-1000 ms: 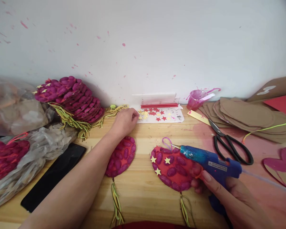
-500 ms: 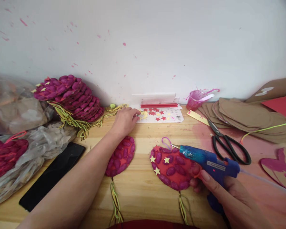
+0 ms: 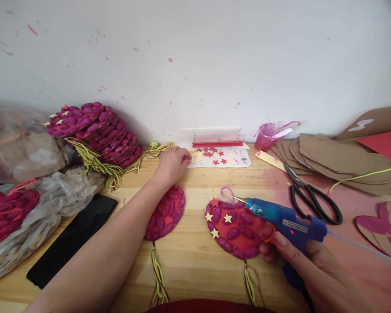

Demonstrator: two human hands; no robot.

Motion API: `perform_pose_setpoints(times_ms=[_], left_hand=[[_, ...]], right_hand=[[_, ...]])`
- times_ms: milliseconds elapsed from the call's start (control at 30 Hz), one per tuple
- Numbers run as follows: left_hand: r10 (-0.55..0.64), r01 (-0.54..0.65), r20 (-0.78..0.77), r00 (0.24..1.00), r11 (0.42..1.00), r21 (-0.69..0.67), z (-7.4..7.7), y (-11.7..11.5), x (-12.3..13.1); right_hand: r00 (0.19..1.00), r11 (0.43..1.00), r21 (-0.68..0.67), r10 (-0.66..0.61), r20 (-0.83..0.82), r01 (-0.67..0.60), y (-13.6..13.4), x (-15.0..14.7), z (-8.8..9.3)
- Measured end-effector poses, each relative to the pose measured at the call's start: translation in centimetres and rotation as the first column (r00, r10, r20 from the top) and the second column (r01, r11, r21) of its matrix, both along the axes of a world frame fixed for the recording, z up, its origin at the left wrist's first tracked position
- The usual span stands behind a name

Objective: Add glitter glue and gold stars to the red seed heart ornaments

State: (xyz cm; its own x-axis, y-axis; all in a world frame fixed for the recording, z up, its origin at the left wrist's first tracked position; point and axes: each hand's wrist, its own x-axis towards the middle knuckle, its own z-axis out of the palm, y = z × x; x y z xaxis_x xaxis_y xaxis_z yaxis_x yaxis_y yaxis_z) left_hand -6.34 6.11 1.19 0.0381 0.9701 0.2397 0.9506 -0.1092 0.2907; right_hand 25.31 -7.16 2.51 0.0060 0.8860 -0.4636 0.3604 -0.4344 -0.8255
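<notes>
My left hand (image 3: 174, 164) rests at the left end of a white sheet (image 3: 237, 161) strewn with small red and yellow stars (image 3: 215, 162). Its fingertips are pressed together at the yellow stars; whatever they hold is too small to make out. My right hand (image 3: 299, 261) grips a blue glue gun (image 3: 280, 218), its metal tip beside the purple loop of a round pinkish-purple ornament (image 3: 233, 233). Three yellow stars and a red one show on that ornament. A second round ornament (image 3: 169, 213) lies partly under my left forearm.
Black-handled scissors (image 3: 313, 198) and cardboard discs (image 3: 335, 156) lie at the right, near a pink-stained cup (image 3: 269, 135). On the left are stacked ornaments (image 3: 101, 134), a black phone (image 3: 73, 239) and plastic bags (image 3: 65, 195).
The fingertips of my left hand have shifted very slightly at the yellow stars. My right hand and the glue gun are almost unmoved.
</notes>
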Motion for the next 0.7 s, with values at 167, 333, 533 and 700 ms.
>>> perform_pose_setpoints(times_ms=[167, 333, 533, 700], left_hand=[[-0.013, 0.011, 0.035, 0.999, 0.999, 0.051, -0.3, 0.1, -0.3], [-0.025, 0.021, 0.058, 0.998, 0.997, 0.072, -0.2, 0.0, -0.3], [-0.058, 0.046, 0.130, 0.990, 0.995, 0.092, -0.2, -0.1, 0.1], [-0.094, 0.079, 0.166, 0.982, 0.992, 0.095, -0.7, 0.0, 0.6]], right_hand=[[0.999, 0.999, 0.051, 0.015, 0.035, -0.017, -0.1, 0.0, -0.3], [0.998, 0.997, 0.049, 0.050, 0.035, -0.052, 0.1, -0.1, 0.4], [0.999, 0.999, 0.029, 0.039, 0.029, -0.040, -0.1, 0.1, 0.3], [0.998, 0.997, 0.043, 0.061, 0.017, -0.062, -0.2, 0.6, -0.6]])
